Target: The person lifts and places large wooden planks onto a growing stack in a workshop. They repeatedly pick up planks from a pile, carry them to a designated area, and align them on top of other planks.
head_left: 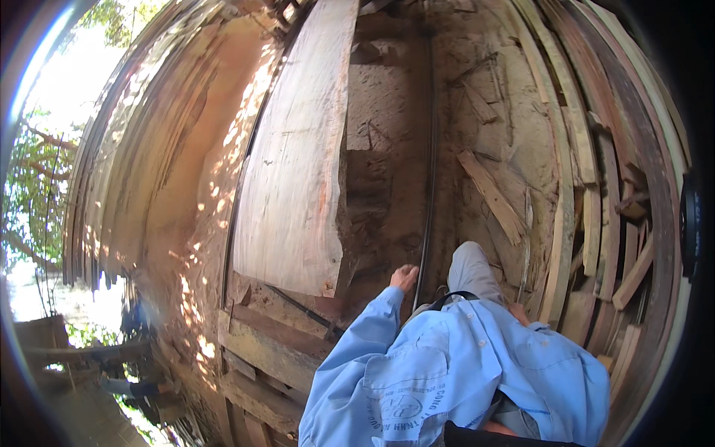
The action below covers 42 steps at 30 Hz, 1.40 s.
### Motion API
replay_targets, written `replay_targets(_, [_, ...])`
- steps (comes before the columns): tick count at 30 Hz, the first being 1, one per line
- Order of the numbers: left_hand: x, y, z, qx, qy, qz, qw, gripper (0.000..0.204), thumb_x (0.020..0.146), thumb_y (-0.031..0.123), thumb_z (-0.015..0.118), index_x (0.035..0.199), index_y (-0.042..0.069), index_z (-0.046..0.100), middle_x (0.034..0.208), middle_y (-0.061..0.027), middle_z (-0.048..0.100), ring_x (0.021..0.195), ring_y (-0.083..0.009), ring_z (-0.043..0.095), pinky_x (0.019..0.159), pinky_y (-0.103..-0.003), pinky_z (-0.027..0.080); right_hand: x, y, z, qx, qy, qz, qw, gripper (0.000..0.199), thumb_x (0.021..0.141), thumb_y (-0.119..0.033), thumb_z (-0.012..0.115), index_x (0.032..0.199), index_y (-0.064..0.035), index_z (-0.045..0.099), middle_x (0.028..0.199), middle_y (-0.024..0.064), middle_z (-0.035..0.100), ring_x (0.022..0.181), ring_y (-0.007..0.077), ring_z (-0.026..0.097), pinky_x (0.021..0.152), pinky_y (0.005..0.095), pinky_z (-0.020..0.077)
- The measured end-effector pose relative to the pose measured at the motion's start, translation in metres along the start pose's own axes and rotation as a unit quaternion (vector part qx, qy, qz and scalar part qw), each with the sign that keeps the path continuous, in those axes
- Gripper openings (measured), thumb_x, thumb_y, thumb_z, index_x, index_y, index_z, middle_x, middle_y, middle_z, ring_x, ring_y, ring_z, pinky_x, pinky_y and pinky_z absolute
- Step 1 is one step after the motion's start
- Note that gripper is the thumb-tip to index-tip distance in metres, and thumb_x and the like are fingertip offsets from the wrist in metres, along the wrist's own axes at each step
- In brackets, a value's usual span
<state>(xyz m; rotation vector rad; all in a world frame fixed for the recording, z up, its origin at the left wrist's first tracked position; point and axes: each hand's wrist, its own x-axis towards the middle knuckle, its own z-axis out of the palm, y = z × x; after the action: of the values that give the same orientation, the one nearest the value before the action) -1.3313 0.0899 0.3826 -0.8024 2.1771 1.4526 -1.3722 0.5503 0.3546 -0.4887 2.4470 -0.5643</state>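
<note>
My left hand (404,277) hangs beside my left thigh, its fingers curled in, with nothing visible in them. It is just left of a long dark metal rail (430,171) on the ground. Left of the hand lies a wide, pale sawn log slab (294,164), apart from it, with a rough bark edge on its right. Of my right hand (519,313) only a small part shows beside my right leg; the blue shirt hides the rest, and its fingers cannot be made out.
Stacked boards (588,164) line the right side, some ends jutting out. A loose wood offcut (491,197) lies on the dirt ahead with smaller scraps. Heavy timber beams (272,350) lie at the near left. Another board stack (141,149) stands farther left, by bright foliage.
</note>
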Motion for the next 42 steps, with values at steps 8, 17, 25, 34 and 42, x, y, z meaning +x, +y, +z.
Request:
replay_targets(8, [0.125, 0.024, -0.035, 0.145, 0.012, -0.004, 0.989, 0.037, 0.084, 0.032, 0.049, 0.102, 0.001, 0.063, 0.091, -0.0191, 0.065, 0.081, -0.0266, 0.064, 0.073, -0.039, 0.049, 0.288, -0.052, -0.122, 0.274, -0.042, 0.119, 0.953, 0.025, 0.080, -0.024, 0.065, 0.084, 0.0006, 0.065, 0.071, 0.0082, 0.062, 0.059, 0.0170, 0.058, 0.055, 0.0323, 0.0460])
replay_targets(17, [0.208, 0.084, -0.130, -0.003, 0.052, -0.165, 0.985, 0.040, 0.079, 0.040, 0.056, 0.090, 0.003, 0.067, 0.084, -0.0136, 0.067, 0.079, -0.0260, 0.064, 0.069, -0.036, 0.050, 0.558, -0.194, -0.312, 0.330, -0.037, 0.085, 0.939, 0.047, 0.081, -0.029, 0.067, 0.112, 0.0048, 0.056, 0.089, 0.0125, 0.066, 0.063, 0.0150, 0.062, 0.055, 0.0281, 0.0498])
replay_targets(25, [0.421, 0.153, -0.193, -0.016, 0.028, -0.143, 0.989, 0.047, 0.080, 0.046, 0.059, 0.107, 0.008, 0.066, 0.104, -0.0143, 0.066, 0.100, -0.0258, 0.062, 0.086, -0.033, 0.047, 0.678, -0.200, -0.340, 0.249, 0.010, -0.013, 0.968, 0.028, 0.081, -0.025, 0.064, 0.066, -0.0039, 0.055, 0.058, 0.0061, 0.059, 0.056, 0.0138, 0.058, 0.052, 0.0333, 0.0444])
replay_targets(34, [0.619, 0.271, -0.362, -0.076, 0.011, -0.115, 0.990, 0.029, 0.080, 0.030, 0.058, 0.083, 0.002, 0.065, 0.073, -0.0089, 0.066, 0.063, -0.0184, 0.064, 0.053, -0.029, 0.049, 0.734, -0.135, -0.342, 0.048, -0.104, -0.001, 0.993, 0.016, 0.075, -0.016, 0.059, 0.077, -0.0006, 0.063, 0.076, 0.0212, 0.062, 0.071, 0.0338, 0.062, 0.062, 0.0423, 0.0471])
replay_targets(42, [0.752, 0.340, -0.439, -0.247, 0.092, -0.086, 0.961, 0.045, 0.083, 0.037, 0.056, 0.098, -0.004, 0.063, 0.089, -0.0124, 0.068, 0.081, -0.0208, 0.065, 0.072, -0.032, 0.050, 0.921, -0.206, -0.372, 0.146, -0.022, 0.076, 0.986, 0.023, 0.070, -0.018, 0.059, 0.086, -0.0029, 0.067, 0.087, 0.0218, 0.063, 0.083, 0.0365, 0.062, 0.072, 0.0429, 0.0488])
